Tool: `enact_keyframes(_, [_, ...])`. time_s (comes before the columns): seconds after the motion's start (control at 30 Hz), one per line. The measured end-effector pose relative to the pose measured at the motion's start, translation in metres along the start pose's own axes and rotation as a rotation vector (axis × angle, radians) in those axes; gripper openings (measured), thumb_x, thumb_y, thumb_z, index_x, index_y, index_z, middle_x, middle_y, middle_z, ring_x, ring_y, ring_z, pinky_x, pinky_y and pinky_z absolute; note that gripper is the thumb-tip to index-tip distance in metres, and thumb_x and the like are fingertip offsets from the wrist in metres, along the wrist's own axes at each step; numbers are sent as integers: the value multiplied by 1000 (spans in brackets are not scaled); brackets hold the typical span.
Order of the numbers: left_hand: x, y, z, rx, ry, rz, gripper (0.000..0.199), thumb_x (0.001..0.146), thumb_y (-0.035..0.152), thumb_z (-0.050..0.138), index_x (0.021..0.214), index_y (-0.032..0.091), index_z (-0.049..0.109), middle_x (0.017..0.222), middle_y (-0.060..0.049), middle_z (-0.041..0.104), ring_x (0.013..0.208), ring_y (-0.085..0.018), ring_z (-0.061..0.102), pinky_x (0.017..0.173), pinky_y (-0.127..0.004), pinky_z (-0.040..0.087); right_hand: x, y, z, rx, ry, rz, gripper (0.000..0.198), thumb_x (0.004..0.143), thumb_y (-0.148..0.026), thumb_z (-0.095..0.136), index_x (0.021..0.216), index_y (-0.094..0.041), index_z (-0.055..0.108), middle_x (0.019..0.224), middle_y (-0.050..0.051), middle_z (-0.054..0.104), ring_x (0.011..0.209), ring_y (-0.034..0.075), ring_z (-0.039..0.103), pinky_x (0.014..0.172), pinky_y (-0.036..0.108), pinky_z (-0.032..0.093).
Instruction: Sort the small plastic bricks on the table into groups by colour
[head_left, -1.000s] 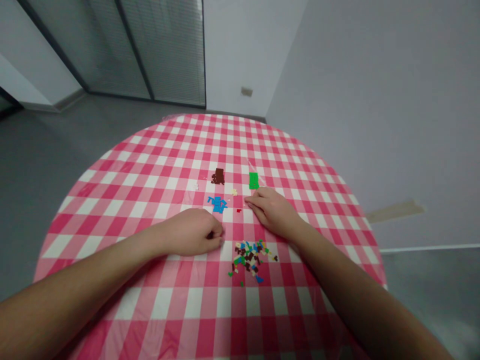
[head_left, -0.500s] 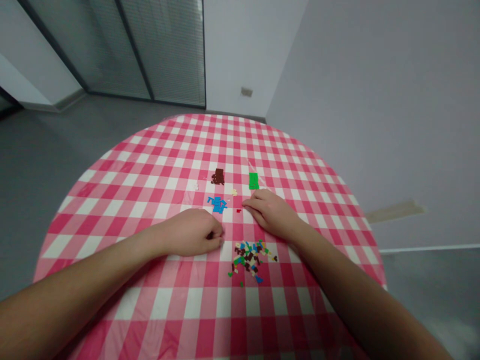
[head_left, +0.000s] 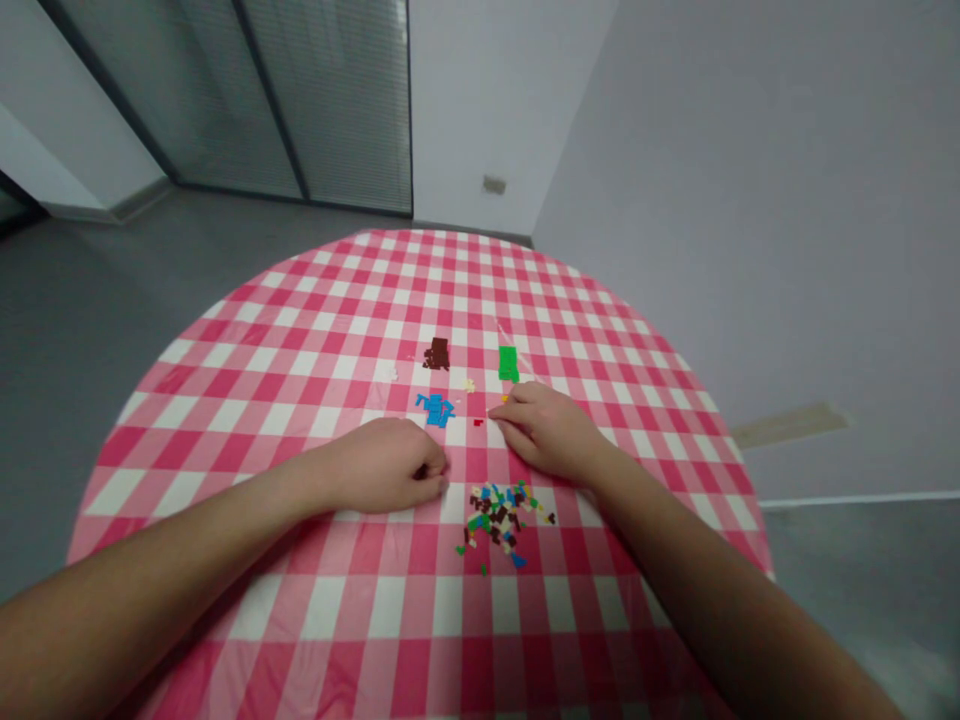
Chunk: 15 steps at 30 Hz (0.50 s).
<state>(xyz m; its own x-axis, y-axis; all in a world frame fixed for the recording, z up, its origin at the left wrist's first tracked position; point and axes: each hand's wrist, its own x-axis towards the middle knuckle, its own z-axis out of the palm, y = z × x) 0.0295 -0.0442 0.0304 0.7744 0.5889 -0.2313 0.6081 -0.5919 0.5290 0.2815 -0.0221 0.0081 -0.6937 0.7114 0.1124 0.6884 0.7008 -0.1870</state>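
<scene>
My left hand [head_left: 390, 466] rests on the table with its fingers curled closed, just below a cluster of blue bricks [head_left: 436, 409]. Whatever it holds, if anything, is hidden. My right hand [head_left: 549, 428] is closed too, thumb and fingertips together close to the cloth, right of a small red piece [head_left: 478, 422]. Too little shows at those fingertips to tell what is in them. A small yellow-orange piece [head_left: 506, 398] lies against its index finger. Beyond that hand sits a group of green bricks [head_left: 508, 363]. Closer to me spreads a pile of mixed small bricks [head_left: 499, 515].
Dark brown bricks [head_left: 436, 354] lie grouped farther back, with a few cream pieces [head_left: 469, 385] to their right and tiny pale pieces [head_left: 393, 373] to their left. A red-and-white checked cloth [head_left: 322, 610] covers the round table. A wall [head_left: 787, 250] stands at the right.
My right hand has shifted slightly right and toward me, uncovering the yellow-orange piece. My left hand has stayed in place.
</scene>
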Motion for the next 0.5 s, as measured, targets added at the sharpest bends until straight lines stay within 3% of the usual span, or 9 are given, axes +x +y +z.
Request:
enact_keyframes(0.17, [0,0,1,-7,1,-1,28,86,23,52,59,17,53,56,2,52,50,-11,43,53,-28,23,5,-3,4,-57,-7,42,30,98,-21,47,109,-16,75,85,9,65,85,22,57,71,32,40])
enact_keyframes(0.5, [0,-1,1,8,5,-1,28,86,23,52,59,17,56,58,1,56,50,-11,44,54,-28,24,10,-9,9,-127,-17,74,31,102,-28,45,113,-18,72,89,9,69,85,22,60,69,32,40])
